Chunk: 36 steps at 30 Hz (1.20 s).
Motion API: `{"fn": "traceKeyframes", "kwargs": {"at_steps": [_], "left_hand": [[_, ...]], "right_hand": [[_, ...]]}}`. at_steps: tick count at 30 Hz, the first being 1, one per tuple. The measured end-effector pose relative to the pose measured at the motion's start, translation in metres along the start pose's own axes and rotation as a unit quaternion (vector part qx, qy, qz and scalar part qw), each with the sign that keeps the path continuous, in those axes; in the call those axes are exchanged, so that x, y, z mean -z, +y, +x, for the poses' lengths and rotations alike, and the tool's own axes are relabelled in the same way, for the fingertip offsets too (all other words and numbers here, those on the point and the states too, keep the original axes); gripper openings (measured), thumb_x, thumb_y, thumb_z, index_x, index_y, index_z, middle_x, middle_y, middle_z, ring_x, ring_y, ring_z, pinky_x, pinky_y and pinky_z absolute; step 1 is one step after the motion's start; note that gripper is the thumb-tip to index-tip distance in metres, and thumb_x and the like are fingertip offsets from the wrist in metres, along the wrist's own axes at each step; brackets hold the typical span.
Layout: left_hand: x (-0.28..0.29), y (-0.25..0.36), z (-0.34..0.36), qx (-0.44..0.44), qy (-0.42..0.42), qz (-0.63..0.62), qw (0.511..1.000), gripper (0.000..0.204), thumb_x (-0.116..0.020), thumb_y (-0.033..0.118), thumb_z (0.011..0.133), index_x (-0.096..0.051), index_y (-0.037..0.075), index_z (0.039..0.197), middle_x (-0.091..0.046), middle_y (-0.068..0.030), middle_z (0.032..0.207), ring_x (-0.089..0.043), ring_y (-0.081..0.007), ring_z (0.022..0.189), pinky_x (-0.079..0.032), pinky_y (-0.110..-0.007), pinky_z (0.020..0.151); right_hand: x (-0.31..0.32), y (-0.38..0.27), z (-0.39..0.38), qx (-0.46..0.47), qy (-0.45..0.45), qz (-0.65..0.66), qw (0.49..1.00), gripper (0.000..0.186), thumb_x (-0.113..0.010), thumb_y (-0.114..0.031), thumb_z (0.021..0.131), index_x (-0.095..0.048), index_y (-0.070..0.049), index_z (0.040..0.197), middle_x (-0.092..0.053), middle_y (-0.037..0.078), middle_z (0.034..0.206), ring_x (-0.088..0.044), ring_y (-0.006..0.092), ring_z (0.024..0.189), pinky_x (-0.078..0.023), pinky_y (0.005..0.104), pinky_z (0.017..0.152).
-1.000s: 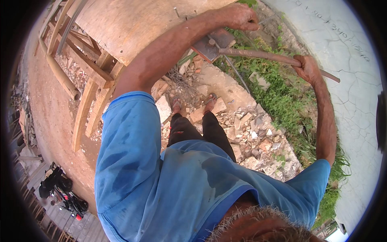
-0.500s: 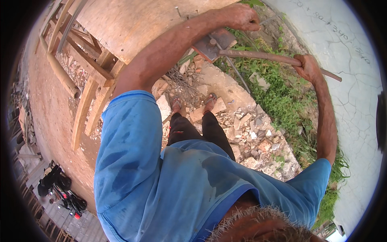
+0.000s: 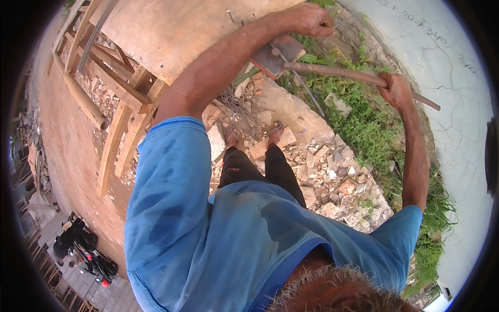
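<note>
My right hand (image 3: 396, 92) is wrapped round a rusty metal bar (image 3: 338, 72), close to its outer end. The bar's other end lies at a dark reddish block (image 3: 266, 60) at the edge of a wooden board (image 3: 150, 36). A thin grey rod (image 3: 300, 78) runs from the block out over the weeds. Beyond the block, my left hand (image 3: 313, 21) is closed in a fist past the board's edge; what it grips, if anything, is hidden. My left forearm crosses over the board and covers part of the block.
Broken rubble (image 3: 332, 177) lies around my feet. Green weeds (image 3: 358, 125) grow along a cracked pale wall (image 3: 452, 156) on the right. Wooden legs (image 3: 117, 140) support the board, with a yellowish pipe (image 3: 86, 99) beside them. A motorcycle (image 3: 86, 252) stands at lower left.
The view has shifted slightly, so the ground and board sit a little farther right. Both hands keep nearly the same places, and my right hand still grips the bar.
</note>
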State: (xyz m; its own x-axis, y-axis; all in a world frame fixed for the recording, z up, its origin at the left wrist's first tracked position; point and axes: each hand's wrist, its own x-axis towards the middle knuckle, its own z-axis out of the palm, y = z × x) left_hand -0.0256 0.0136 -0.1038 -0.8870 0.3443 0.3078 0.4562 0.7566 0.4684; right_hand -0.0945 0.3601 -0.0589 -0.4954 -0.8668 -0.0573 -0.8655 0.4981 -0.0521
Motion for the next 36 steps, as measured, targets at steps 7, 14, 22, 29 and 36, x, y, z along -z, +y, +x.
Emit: {"fn": "traceKeyframes", "kwargs": {"at_steps": [7, 14, 22, 29, 36], "left_hand": [[-0.005, -0.008, 0.003, 0.020, -0.024, -0.012, 0.999, 0.034, -0.062, 0.036, 0.083, -0.072, 0.003, 0.083, -0.069, -0.0230, 0.083, -0.065, -0.0408, 0.079, -0.051, -0.052, 0.074], [-0.014, -0.015, 0.013, 0.060, -0.039, -0.011, 0.997, 0.038, -0.061, 0.038, 0.083, -0.074, 0.003, 0.086, -0.069, -0.0245, 0.084, -0.067, -0.0406, 0.080, -0.051, -0.052, 0.074], [-0.023, -0.022, 0.016, -0.027, 0.020, -0.027, 0.999, 0.037, -0.061, 0.037, 0.086, -0.074, 0.003, 0.090, -0.069, -0.0245, 0.088, -0.067, -0.0418, 0.084, -0.051, -0.053, 0.077], [-0.031, -0.025, 0.022, 0.006, 0.009, 0.011, 1.000, 0.037, -0.062, 0.037, 0.086, -0.075, 0.003, 0.090, -0.070, -0.0240, 0.091, -0.067, -0.0420, 0.087, -0.051, -0.053, 0.080], [-0.037, -0.020, 0.019, -0.108, 0.132, -0.074, 0.983, 0.034, -0.062, 0.032, 0.086, -0.074, 0.003, 0.098, -0.070, -0.0256, 0.096, -0.066, -0.0420, 0.093, -0.051, -0.052, 0.084]], "right_hand": [[0.005, -0.023, -0.027, -0.113, -0.016, -0.030, 0.993, 0.013, -0.065, -0.019, 0.088, -0.072, -0.009, 0.086, -0.065, 0.012, 0.062, -0.063, 0.0247, 0.055, -0.051, 0.0423, 0.056], [0.005, -0.155, -0.121, -0.336, 0.002, -0.006, 0.942, 0.012, -0.067, -0.021, 0.087, -0.073, -0.010, 0.090, -0.066, 0.014, 0.064, -0.067, 0.0298, 0.058, -0.053, 0.0421, 0.059], [0.019, -0.225, -0.153, -0.369, -0.040, 0.107, 0.922, 0.060, -0.061, -0.062, 0.090, -0.071, -0.004, 0.100, -0.065, 0.017, 0.066, -0.068, 0.0322, 0.065, -0.051, 0.0475, 0.062], [0.041, -0.186, -0.141, -0.313, -0.134, 0.185, 0.922, 0.092, -0.035, -0.082, 0.090, -0.069, 0.001, 0.108, -0.063, 0.017, 0.069, -0.063, 0.0286, 0.064, -0.049, 0.0486, 0.059], [0.013, -0.183, -0.146, -0.336, -0.119, 0.163, 0.920, 0.094, -0.032, -0.087, 0.086, -0.069, -0.002, 0.099, -0.056, 0.008, 0.062, -0.057, 0.0222, 0.058, -0.046, 0.0435, 0.053]]}}
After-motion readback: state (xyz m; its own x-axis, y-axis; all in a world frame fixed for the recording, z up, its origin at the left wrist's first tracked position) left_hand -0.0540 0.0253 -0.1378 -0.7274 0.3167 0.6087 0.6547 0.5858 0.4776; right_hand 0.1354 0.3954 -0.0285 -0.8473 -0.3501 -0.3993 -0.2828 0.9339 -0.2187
